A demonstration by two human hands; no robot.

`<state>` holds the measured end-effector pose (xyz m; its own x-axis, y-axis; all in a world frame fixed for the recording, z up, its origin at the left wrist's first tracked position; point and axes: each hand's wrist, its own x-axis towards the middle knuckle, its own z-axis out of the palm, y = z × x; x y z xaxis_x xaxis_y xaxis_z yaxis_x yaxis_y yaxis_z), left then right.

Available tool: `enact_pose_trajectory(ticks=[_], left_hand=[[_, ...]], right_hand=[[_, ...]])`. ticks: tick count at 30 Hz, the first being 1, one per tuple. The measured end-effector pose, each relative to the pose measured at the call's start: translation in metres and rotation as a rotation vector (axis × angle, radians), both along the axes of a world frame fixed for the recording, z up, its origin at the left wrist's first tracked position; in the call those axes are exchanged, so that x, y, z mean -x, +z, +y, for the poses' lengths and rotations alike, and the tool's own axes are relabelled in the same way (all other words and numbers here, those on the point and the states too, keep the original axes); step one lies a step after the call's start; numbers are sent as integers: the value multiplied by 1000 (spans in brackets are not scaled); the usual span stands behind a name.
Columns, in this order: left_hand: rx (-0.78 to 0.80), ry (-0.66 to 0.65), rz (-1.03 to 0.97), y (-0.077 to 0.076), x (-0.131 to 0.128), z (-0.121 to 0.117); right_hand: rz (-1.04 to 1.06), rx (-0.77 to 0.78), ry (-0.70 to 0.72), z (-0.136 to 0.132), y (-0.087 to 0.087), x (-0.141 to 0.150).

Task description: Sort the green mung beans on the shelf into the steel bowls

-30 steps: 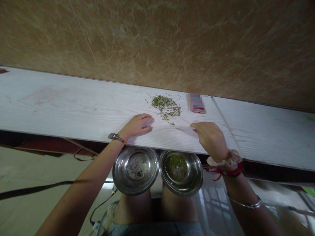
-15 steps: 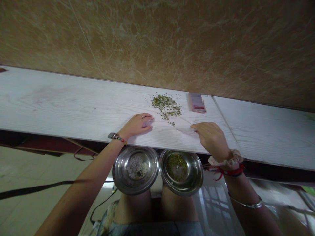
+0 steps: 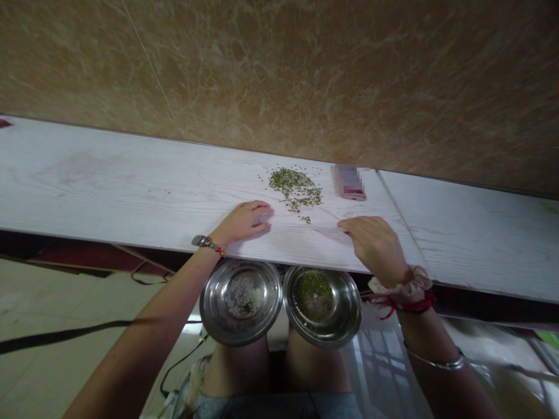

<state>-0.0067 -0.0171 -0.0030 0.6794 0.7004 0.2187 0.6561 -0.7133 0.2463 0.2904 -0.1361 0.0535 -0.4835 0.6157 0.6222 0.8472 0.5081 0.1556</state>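
The small green beans [image 3: 290,180] lie loose on the white table [image 3: 109,192], thickest toward the wall [image 3: 279,87] and thinning to a short trail nearer the person. From where I stand, a thin pale strip [image 3: 329,231] points at the end of that trail, its far edge too faint to place exactly. The right hand [image 3: 373,244] pinches its near end between thumb and fingers. The left hand [image 3: 244,224] rests on the table just beside the beans, fingers bent; something pale shows under them, but I can't tell whether it is gripped. The two hands are well apart.

A phone [image 3: 350,180] lies just beyond the beans, toward the right. Below the table edge, two steel bowls sit side by side, apparently on the person's thighs [image 3: 236,372]: the left bowl [image 3: 240,334] with whitish grains [image 3: 244,294], the right bowl [image 3: 343,314] with more green beans.

My worry is a hasty flick: the strip looks flimsy and could spring, scattering beans under the phone or over the edge. A shifted knee could tip either bowl.

Against a second ago, little is different. The beans keep their shape, the hands barely differ, and the strip, a narrow streak then, now looks broader and fainter.
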Motion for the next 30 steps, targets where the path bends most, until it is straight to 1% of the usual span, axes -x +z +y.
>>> enact_pose_trajectory(ticks=[2,5,9,14,23,27,30], left_hand=[[-7,0,-6,0,0,-1],[-7,2,-7,1,-1,-1],[2,-4,-4,1,-1,0],[3,1,5,0,0,0],[-15,-2,-1,0,-2,-1],[-21,3,-3,-1,-2,-1],[-12,-2,-2,-1,-1,0]], right_hand=[[-17,4,-9,3,0,2],[-37,4,14,6,-2,3],[-36,-7,48,4,-2,1],[-3,-12,21,0,-1,2],[-17,7,-4,8,-6,11],[-43,-11,19,3,-4,7],[-22,-17,12,0,0,5]])
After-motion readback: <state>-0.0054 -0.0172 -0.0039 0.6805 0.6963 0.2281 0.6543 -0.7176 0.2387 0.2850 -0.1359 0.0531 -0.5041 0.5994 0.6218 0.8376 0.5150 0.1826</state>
